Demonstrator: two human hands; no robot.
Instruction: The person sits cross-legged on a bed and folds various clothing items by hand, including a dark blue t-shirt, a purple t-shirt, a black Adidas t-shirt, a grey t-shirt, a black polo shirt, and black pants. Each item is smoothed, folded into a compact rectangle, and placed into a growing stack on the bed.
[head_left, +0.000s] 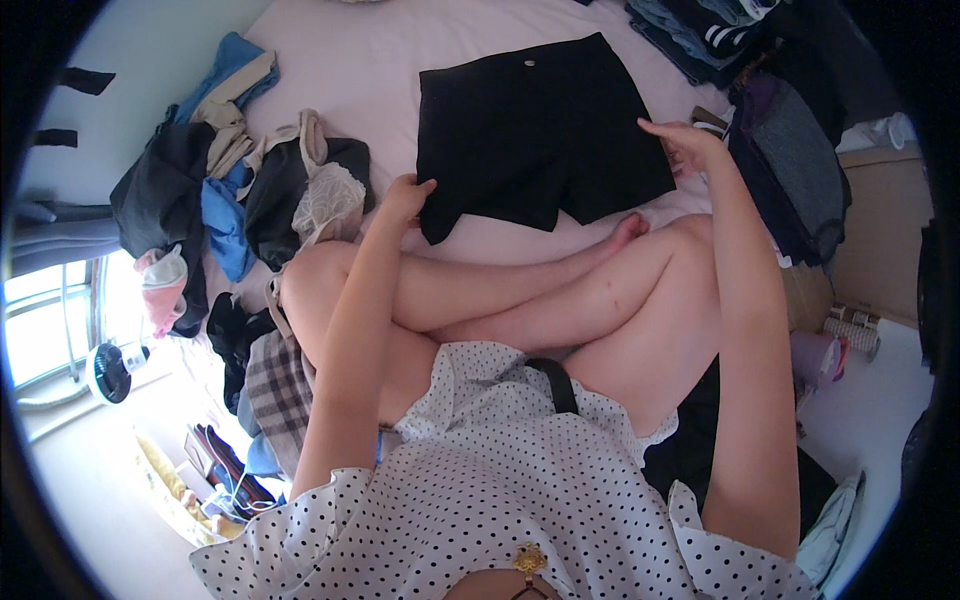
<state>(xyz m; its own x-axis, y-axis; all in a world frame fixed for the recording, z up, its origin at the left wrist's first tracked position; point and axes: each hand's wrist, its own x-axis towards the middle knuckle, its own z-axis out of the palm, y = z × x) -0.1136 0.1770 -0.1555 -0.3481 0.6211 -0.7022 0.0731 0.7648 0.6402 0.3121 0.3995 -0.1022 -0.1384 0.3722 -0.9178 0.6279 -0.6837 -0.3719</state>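
Note:
A pair of black shorts (517, 142) lies spread out on the pink bed sheet (337, 67), waistband away from me, with a small button at the waist. My left hand (409, 199) pinches the left side edge near the leg hem, thumb on top. At the opposite side, my right hand (686, 145) has its thumb over the side edge; its fingers are partly hidden at and under the cloth. Both leg openings point toward my crossed legs.
Loose clothes, including a dark garment (161, 187) and a lace bra (330, 199), are heaped at left. Stacks of folded jeans (675, 41) and dark garments (799, 150) stand at right, beside a cardboard box (877, 217). A small fan (111, 373) is near the window.

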